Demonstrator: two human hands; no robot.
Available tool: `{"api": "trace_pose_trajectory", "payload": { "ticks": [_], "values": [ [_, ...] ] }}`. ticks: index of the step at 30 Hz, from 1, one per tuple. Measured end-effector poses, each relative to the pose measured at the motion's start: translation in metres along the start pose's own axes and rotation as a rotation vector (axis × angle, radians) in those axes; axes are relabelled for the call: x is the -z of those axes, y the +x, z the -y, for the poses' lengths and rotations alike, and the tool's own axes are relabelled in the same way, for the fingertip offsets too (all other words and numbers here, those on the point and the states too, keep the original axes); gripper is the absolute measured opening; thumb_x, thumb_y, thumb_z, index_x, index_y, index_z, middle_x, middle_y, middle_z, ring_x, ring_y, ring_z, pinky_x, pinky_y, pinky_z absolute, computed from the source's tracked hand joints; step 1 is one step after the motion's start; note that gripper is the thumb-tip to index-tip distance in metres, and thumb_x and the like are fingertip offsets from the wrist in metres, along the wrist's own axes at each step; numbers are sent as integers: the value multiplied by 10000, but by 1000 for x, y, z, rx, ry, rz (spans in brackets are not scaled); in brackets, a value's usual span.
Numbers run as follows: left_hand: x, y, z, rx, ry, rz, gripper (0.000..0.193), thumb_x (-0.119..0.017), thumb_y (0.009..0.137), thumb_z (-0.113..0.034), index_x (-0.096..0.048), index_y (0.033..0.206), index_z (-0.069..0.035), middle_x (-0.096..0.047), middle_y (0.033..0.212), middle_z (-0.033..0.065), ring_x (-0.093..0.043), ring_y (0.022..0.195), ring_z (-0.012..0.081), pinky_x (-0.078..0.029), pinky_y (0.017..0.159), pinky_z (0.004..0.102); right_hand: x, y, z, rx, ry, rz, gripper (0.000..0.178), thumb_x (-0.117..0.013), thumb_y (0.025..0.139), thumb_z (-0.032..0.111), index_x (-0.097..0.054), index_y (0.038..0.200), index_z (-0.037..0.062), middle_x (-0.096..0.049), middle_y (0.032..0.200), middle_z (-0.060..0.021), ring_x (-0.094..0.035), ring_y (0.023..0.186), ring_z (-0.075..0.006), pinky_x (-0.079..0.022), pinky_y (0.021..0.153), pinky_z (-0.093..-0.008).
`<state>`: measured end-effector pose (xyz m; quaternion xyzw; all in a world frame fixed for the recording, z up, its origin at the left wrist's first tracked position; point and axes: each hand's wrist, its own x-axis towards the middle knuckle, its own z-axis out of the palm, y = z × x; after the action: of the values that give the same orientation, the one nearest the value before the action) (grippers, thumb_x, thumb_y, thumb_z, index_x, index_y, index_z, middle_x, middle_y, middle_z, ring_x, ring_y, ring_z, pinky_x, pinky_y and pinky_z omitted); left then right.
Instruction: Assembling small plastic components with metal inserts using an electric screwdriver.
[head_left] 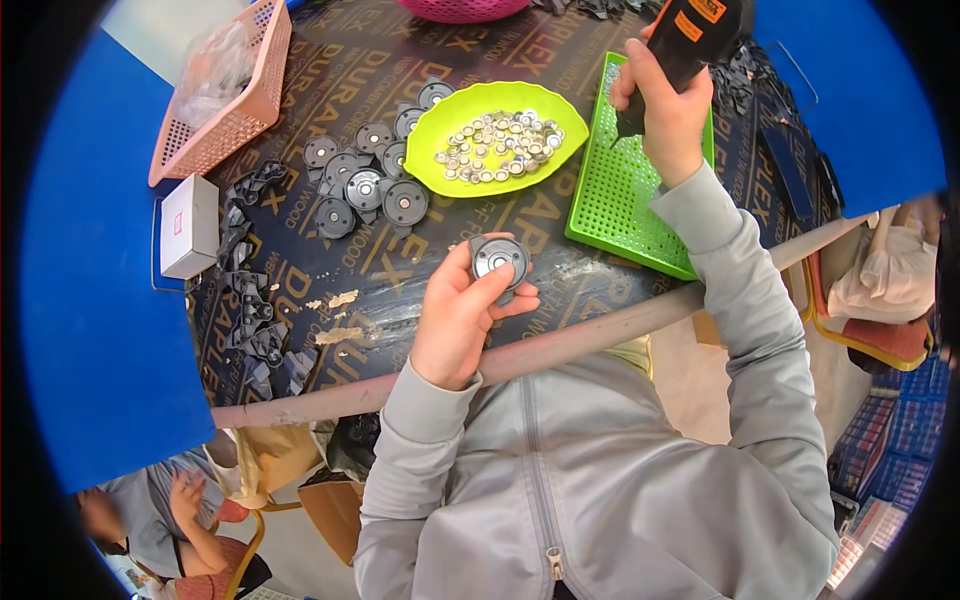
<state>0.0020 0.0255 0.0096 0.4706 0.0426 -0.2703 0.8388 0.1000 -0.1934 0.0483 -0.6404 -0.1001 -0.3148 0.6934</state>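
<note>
My left hand is closed on a round dark grey plastic part with a silvery ring at its centre. The thumb presses on its face, above the table's near edge. In my right hand is a black power tool with orange labels and a thin pointed tip, raised over a green perforated basket. A yellow-green leaf-shaped dish holds many small round silvery metal pieces. To its left lie several more round grey parts in a loose heap, some with silvery centres.
Dark angular plastic pieces trail along the table's left side. Nearby stand a small white box and a pink basket with clear plastic bags. A magenta basket sits at the far edge. Another person sits at lower left.
</note>
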Motion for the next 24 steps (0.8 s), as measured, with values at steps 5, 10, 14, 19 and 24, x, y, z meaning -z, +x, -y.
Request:
{"api": "trace_pose_trajectory", "payload": {
  "ticks": [5,10,14,19,24],
  "values": [
    [-1,-1,0,-11,-41,-3,285,-468,841,-74,-445,1111,13,-553,941,119,-582,766,173,-512,702,295,-1,5,8,35,7,-14,217,-537,806,59,-451,1002,22,-478,550,-50,-460,443,-130,-390,442,-257],
    [0,1,1,-15,-71,-1,275,-463,843,-72,-456,1105,11,-554,928,99,-579,786,183,-508,719,308,-19,0,53,9,144,69,206,-464,861,126,-432,1052,58,-434,583,-34,-416,485,-122,-378,506,-295],
    [3,4,2,-35,-76,22,263,-457,843,-64,-460,1094,11,-553,924,89,-579,780,183,-509,721,313,-50,-26,81,-73,343,359,236,-336,910,211,-362,1112,91,-412,621,-20,-405,521,-116,-361,568,-287],
    [6,4,3,-31,-120,23,189,-459,846,-57,-466,1023,10,-551,898,73,-573,777,166,-522,700,293,-99,-59,87,-177,352,215,399,-566,781,124,-287,1034,-5,-468,567,-93,-447,425,-160,-408,445,-275],
    [5,4,3,-30,-142,36,196,-455,846,-48,-461,1034,10,-551,896,67,-574,772,155,-523,698,284,-105,-64,75,-181,314,302,342,-513,799,102,-329,1072,8,-455,582,-66,-441,450,-139,-401,464,-273]
  ]
}}
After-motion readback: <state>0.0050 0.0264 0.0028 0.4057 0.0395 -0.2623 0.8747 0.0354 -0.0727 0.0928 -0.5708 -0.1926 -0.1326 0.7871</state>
